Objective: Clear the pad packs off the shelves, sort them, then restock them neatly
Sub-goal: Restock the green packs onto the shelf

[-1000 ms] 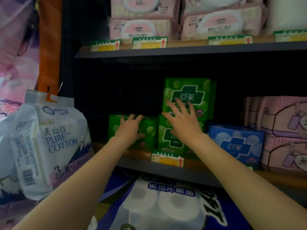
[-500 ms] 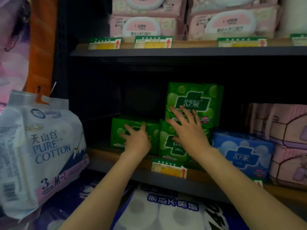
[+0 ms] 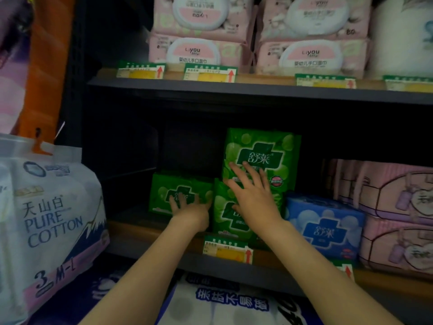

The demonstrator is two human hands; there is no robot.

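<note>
Three green pad packs stand on the middle shelf [image 3: 150, 231]. My left hand [image 3: 189, 207] presses flat with straight fingers on the small green pack [image 3: 164, 195] at the left. My right hand [image 3: 253, 195] lies with spread fingers across the lower green pack [image 3: 222, 221] and the tall green pack [image 3: 264, 151] on top of it. A blue pad pack [image 3: 328, 226] lies just to the right of them. Pink pad packs [image 3: 393, 198] are stacked at the far right.
The upper shelf [image 3: 257, 90] carries pink wet-wipe packs [image 3: 309, 55] behind price tags. A white "Pure Cotton" bag [image 3: 46, 214] hangs at the left. Toilet-roll packs [image 3: 210, 306] lie below the shelf. A dark gap lies left of the green packs.
My left hand has slid lower on the small green pack. My right hand stays spread on the stacked green packs. The camera has come closer.
</note>
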